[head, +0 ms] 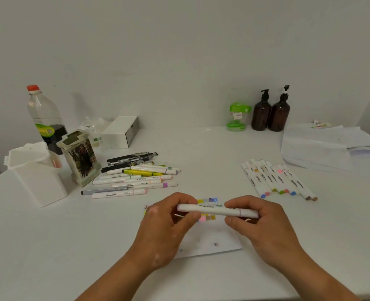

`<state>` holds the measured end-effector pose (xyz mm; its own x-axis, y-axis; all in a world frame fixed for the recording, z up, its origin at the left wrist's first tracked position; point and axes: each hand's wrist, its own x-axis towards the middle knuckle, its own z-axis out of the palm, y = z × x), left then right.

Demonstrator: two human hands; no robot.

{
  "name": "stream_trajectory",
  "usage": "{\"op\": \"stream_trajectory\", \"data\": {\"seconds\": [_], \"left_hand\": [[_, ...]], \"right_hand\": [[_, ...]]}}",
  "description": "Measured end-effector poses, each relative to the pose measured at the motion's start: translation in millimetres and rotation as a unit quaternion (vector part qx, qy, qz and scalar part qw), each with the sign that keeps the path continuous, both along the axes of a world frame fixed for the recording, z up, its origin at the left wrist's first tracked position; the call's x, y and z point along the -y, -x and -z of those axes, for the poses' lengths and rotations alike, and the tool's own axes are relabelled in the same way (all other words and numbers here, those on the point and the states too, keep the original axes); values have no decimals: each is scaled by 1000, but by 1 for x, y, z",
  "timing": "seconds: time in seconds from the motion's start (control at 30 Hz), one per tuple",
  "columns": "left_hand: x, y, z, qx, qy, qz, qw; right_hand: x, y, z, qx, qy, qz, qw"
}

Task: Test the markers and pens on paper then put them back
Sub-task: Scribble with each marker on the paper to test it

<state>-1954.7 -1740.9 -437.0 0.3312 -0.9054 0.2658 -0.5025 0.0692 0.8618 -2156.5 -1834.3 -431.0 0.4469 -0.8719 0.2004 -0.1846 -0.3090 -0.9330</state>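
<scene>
Now, over the white worktop (201, 153) and the scribbled paper (210, 242), my left hand (166, 222) and right hand (264, 224) hold one white marker (214, 210) level, just above the sheet. My left fingers (186, 199) curl round its left end. My right fingers (236, 202) pinch it beside the thin purple ring.

A plain white wall (179, 51) backs the white table (49, 246).
</scene>
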Motion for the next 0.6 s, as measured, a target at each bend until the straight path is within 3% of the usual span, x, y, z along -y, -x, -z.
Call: {"op": "stream_trajectory", "data": {"seconds": [0.17,0.23,0.4,0.6], "left_hand": [[-4,0,3,32,22,-9,999],[-4,1,5,90,12,2,996],[3,10,10,272,-32,82,958],[15,18,14,299,13,109,948]], "right_hand": [[1,4,-1,103,-106,-48,988],[1,3,4,123,-144,-53,981],[2,-3,11,145,-160,-69,974],[-1,-10,17,133,-156,-143,968]]}}
